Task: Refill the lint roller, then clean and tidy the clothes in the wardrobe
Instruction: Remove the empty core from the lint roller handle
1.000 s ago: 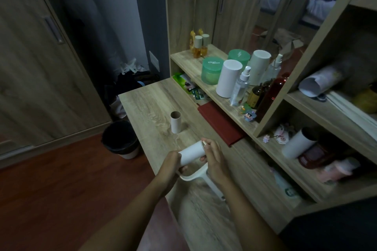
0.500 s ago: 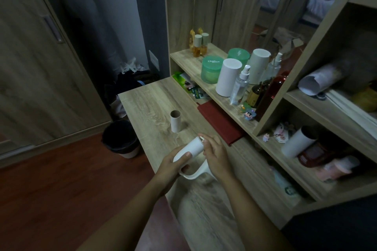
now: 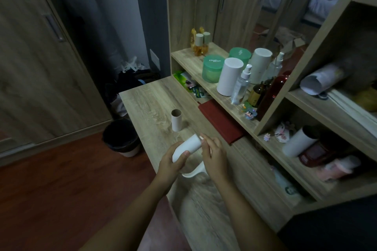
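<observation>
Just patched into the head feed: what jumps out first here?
Both hands meet over the wooden desk: the left hand grips a white lint roller refill, the right hand at its far end. Behind them an empty cardboard core stands upright.

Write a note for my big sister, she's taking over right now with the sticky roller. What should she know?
Left hand: wrapped around the white refill roll, held over the desk.
Right hand: fingertips at the roll's far end; the white roller handle curves out below it.
The empty cardboard core stands upright on the desk, apart from the hands. The bin is on the floor beside the desk.
Done: old core off, new roll on or nearly on; I cannot tell if it is fully seated.
Left: check the roll is seated, bin the core, then roll and tidy the wardrobe clothes.
</observation>
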`<action>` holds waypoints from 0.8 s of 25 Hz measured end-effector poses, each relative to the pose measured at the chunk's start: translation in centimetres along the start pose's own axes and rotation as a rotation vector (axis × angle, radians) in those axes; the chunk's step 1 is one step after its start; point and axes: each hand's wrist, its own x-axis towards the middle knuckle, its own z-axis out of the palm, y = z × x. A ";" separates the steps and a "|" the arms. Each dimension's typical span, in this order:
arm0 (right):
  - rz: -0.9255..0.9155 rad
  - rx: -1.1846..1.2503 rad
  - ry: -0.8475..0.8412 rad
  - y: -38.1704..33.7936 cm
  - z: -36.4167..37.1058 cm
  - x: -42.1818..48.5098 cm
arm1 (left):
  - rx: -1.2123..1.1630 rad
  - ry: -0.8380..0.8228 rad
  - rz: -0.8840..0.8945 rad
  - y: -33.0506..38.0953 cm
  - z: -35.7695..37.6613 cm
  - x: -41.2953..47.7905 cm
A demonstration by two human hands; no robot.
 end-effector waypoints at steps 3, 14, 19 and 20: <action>0.007 0.017 -0.004 0.1 -0.1 0.1 | 0.008 0.001 -0.016 0.1 -0.1 0.3; -0.002 0.027 -0.115 0.4 -1.0 0.6 | -0.019 -0.148 -0.088 -0.5 -0.6 0.7; -0.012 0.022 -0.060 1.2 -0.9 0.5 | 0.004 -0.104 -0.101 -0.8 -0.9 1.4; 0.000 0.015 -0.049 1.4 -1.0 0.4 | 0.013 -0.093 -0.096 -0.8 -0.9 1.5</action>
